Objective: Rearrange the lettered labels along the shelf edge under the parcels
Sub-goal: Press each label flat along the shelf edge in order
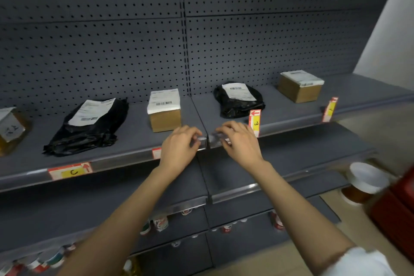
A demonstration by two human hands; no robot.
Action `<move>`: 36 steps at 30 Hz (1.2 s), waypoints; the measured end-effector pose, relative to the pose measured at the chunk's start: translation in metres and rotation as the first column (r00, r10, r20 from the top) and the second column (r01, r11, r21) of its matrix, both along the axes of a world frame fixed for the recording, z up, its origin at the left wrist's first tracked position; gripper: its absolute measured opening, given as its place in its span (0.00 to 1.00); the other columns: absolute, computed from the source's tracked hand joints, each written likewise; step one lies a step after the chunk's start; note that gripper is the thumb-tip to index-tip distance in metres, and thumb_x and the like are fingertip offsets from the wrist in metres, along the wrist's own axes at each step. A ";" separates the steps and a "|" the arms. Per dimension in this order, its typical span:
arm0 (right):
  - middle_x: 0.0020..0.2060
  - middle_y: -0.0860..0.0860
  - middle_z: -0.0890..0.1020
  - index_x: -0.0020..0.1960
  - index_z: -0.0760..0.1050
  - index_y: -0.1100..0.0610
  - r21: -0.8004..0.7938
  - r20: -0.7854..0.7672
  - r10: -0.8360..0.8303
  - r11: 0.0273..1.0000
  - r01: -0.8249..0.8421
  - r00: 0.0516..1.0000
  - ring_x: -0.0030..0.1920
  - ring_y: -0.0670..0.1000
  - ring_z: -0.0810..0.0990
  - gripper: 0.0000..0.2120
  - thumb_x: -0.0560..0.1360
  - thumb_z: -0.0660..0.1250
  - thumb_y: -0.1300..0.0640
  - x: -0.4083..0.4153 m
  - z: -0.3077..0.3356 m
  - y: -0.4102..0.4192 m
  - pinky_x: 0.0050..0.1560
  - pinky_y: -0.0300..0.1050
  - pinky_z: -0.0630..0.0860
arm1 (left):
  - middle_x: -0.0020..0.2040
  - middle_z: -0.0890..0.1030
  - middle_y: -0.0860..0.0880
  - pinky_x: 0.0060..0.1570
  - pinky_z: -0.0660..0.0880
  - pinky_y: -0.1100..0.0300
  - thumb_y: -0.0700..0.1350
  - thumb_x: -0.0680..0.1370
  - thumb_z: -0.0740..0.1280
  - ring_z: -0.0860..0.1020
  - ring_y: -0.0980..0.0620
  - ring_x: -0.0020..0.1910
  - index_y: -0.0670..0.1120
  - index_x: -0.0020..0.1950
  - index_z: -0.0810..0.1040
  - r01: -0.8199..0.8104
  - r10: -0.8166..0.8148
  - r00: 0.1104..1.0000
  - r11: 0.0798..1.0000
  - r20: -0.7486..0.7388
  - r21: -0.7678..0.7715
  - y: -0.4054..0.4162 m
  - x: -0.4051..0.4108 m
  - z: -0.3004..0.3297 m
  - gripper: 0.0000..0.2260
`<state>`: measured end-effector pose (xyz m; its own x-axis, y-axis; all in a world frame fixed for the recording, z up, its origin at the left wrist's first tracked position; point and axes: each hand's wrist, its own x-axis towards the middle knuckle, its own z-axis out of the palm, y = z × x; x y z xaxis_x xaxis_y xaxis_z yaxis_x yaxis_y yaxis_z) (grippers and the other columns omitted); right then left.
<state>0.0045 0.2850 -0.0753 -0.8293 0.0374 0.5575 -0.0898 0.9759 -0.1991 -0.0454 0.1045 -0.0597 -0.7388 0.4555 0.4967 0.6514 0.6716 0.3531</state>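
Note:
Red-and-white lettered labels sit in the clear strip of the shelf edge. The label marked C lies flat under the black bag parcel. Another label shows only its left end beside my left hand, whose fingers curl over the strip below the small cardboard box. My right hand has bent fingers on the strip just right of the shelf seam. The label marked E stands upright beside it, before a second black bag. A further label stands upright below the right box.
A taped box sits at the far left of the shelf. A grey pegboard backs the shelves. Below are a bare shelf and lower shelves with several cans. A white-lidded jar and something red are at right.

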 end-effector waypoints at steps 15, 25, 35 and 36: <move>0.54 0.51 0.77 0.55 0.78 0.53 -0.104 0.154 0.091 0.992 -0.076 0.984 0.56 0.53 0.75 0.09 0.76 0.64 0.59 -0.013 0.045 0.135 0.52 0.48 0.73 | 0.43 0.79 0.53 0.39 0.71 0.59 0.42 0.71 0.69 0.76 0.52 0.45 0.51 0.54 0.76 -0.007 0.004 0.999 0.998 0.042 0.062 0.140 0.010 0.000 0.13; 0.44 0.51 0.83 0.42 0.80 0.53 -0.369 0.197 0.113 0.929 -0.033 0.974 0.44 0.49 0.81 0.04 0.72 0.69 0.60 -0.019 0.023 0.185 0.50 0.50 0.80 | 0.47 0.81 0.48 0.43 0.74 0.56 0.42 0.70 0.72 0.78 0.48 0.48 0.47 0.51 0.79 -0.153 0.155 0.988 0.982 -0.014 0.108 0.166 0.020 -0.025 0.11; 0.44 0.47 0.77 0.45 0.81 0.54 -0.409 0.116 0.183 0.905 -0.121 0.976 0.40 0.46 0.77 0.03 0.73 0.69 0.58 -0.010 -0.006 0.175 0.44 0.48 0.79 | 0.50 0.79 0.47 0.45 0.74 0.54 0.42 0.72 0.69 0.76 0.47 0.51 0.48 0.58 0.77 -0.216 0.216 0.976 0.976 -0.010 -0.026 0.162 0.030 -0.025 0.15; 0.44 0.47 0.76 0.47 0.81 0.54 -0.399 0.116 0.184 0.909 -0.124 0.976 0.41 0.47 0.77 0.04 0.74 0.68 0.57 -0.008 -0.006 0.176 0.44 0.48 0.79 | 0.50 0.79 0.47 0.45 0.74 0.54 0.42 0.72 0.69 0.75 0.47 0.51 0.47 0.59 0.77 -0.210 0.210 0.978 0.977 -0.009 -0.039 0.162 0.030 -0.024 0.15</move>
<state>-0.0040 0.4610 -0.0815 -0.9137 0.0901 0.3963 -0.1735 0.7955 -0.5806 -0.0153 0.2666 -0.0841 -0.8177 0.3097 0.4853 0.4959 0.8069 0.3208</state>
